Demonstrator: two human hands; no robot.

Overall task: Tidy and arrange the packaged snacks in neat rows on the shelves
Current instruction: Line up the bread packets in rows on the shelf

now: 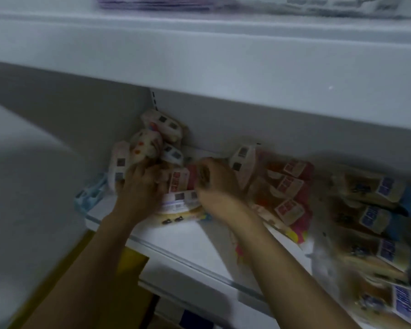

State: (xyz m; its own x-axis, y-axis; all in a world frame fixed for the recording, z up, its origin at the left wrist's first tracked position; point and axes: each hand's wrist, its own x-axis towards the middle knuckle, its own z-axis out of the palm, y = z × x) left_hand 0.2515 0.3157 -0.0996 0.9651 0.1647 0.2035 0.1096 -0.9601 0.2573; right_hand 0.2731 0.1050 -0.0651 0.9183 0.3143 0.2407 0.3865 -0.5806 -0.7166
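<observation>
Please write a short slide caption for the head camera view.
Both hands, left and right, work on jumbled snack packets at the shelf corner.

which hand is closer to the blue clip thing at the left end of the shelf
Left. The left hand is on the snack packs just right of the blue clip; the right hand is farther right, on the red-labelled packs.

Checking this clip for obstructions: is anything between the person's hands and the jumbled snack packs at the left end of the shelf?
Nothing visible. Both the left hand and right hand are already on the jumbled snack packs on the shelf. Blur hides their exact grip.
</observation>
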